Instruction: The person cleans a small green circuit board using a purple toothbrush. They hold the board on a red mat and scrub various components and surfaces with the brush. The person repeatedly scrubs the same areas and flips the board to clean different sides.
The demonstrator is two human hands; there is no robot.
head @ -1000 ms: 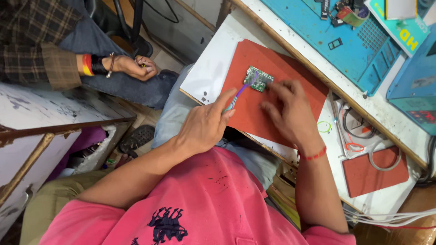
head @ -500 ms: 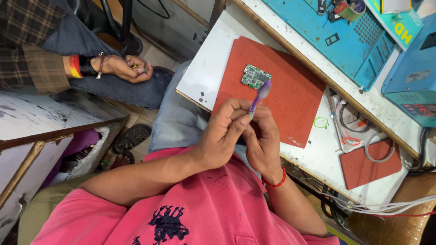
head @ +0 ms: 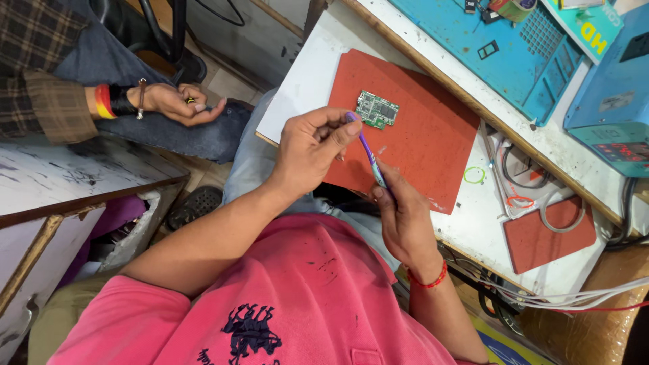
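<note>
I see the left hand (head: 307, 152) pinching the upper end of a thin purple tool (head: 368, 154) between thumb and fingertips, while the right hand (head: 402, 216) grips its lower end, both hands raised just above the near edge of the red mat (head: 426, 142). A small green circuit board (head: 375, 109) lies flat on that mat, just beyond the tool's tip and apart from both hands. The mat rests on the white table (head: 304, 88); further out sit a blue work mat (head: 514, 61) and, to the left, another person's hand (head: 179, 103).
</note>
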